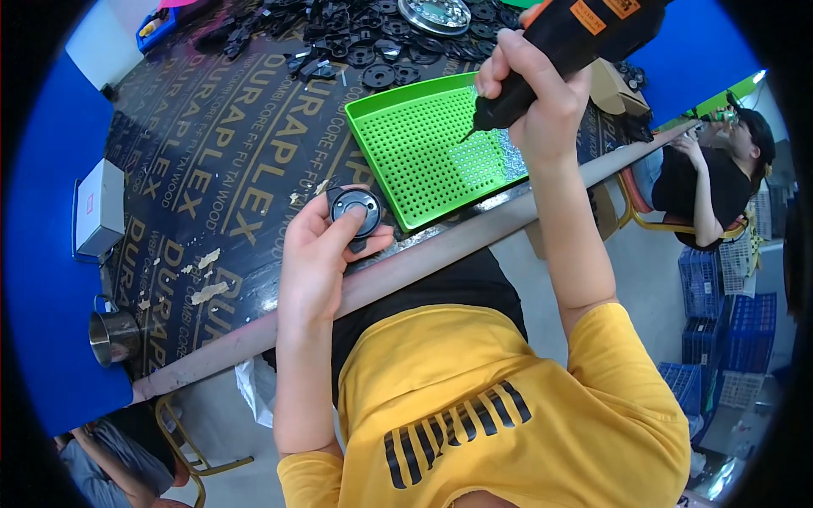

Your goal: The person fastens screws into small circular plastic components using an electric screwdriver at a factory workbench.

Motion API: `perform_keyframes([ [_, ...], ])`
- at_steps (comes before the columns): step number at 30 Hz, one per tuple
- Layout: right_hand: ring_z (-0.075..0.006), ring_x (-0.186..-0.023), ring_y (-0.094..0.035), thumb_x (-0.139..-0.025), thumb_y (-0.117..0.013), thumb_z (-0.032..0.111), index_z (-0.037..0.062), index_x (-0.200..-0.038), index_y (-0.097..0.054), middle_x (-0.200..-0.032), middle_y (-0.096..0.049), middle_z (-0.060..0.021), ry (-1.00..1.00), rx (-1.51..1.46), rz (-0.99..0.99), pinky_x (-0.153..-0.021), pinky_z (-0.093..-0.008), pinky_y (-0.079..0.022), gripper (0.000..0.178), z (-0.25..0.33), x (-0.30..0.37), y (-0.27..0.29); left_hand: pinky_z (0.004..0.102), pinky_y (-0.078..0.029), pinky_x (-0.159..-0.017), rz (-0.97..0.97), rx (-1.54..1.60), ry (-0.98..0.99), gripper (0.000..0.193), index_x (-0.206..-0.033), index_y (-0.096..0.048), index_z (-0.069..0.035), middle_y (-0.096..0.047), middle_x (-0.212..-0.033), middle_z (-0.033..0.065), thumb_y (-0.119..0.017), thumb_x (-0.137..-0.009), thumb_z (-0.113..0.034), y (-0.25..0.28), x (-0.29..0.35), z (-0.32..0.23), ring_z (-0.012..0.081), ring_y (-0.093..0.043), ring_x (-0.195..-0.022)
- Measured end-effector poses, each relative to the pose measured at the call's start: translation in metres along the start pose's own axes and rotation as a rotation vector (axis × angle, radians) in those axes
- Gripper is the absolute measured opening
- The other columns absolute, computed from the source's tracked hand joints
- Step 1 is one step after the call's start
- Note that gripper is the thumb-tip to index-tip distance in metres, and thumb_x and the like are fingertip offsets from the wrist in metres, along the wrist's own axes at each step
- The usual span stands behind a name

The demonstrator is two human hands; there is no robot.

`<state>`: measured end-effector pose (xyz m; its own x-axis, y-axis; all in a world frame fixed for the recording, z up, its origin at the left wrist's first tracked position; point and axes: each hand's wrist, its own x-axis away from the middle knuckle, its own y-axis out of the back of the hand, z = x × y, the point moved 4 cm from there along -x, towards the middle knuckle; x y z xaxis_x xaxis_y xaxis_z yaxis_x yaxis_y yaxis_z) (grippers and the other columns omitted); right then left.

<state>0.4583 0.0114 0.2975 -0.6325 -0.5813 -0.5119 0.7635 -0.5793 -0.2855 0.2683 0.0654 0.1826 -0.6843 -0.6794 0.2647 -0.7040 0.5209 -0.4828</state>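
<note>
My left hand grips a round black plastic part at the table's near edge, the thumb pressed on its face. Small bright spots, perhaps screw heads, show near the part's rim. My right hand is wrapped round a black electric screwdriver with orange labels. Its thin bit points down and left over a green perforated tray, apart from the black part. Behind the tray lies a heap of similar black plastic parts. A round metal dish holding small shiny pieces sits among them.
A white box and a metal cup stand at the left by a blue partition. An open cardboard box lies right of the tray. A person sits at the right, another at the lower left.
</note>
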Motion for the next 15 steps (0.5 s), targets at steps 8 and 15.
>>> perform_keyframes([
  [8, -0.0162, -0.047, -0.051, -0.076, -0.056, 0.003, 0.0024, -0.097, -0.044, -0.06, -0.05, -0.0077, 0.127, 0.007, 0.161, -0.048, -0.0289, -0.042, 0.024, -0.022, -0.007, 0.03, 0.0276, -0.055, -0.063, -0.004, 0.009, -0.017, 0.022, -0.104, -0.05, 0.005, -0.058, -0.086, 0.0119, -0.048, -0.085, -0.003, 0.0, 0.001, -0.001, 0.0183, -0.062, -0.07],
  [15, -0.0171, -0.047, -0.05, -0.076, -0.055, 0.002, 0.0037, -0.093, -0.043, -0.059, -0.048, -0.0077, 0.099, 0.03, 0.138, -0.049, -0.0302, -0.042, 0.021, -0.022, -0.005, 0.031, 0.0281, -0.055, -0.064, 0.011, 0.021, -0.018, 0.024, -0.106, -0.049, 0.005, -0.058, -0.086, 0.013, -0.049, -0.085, -0.004, 0.001, 0.001, 0.0, 0.0189, -0.062, -0.071],
])
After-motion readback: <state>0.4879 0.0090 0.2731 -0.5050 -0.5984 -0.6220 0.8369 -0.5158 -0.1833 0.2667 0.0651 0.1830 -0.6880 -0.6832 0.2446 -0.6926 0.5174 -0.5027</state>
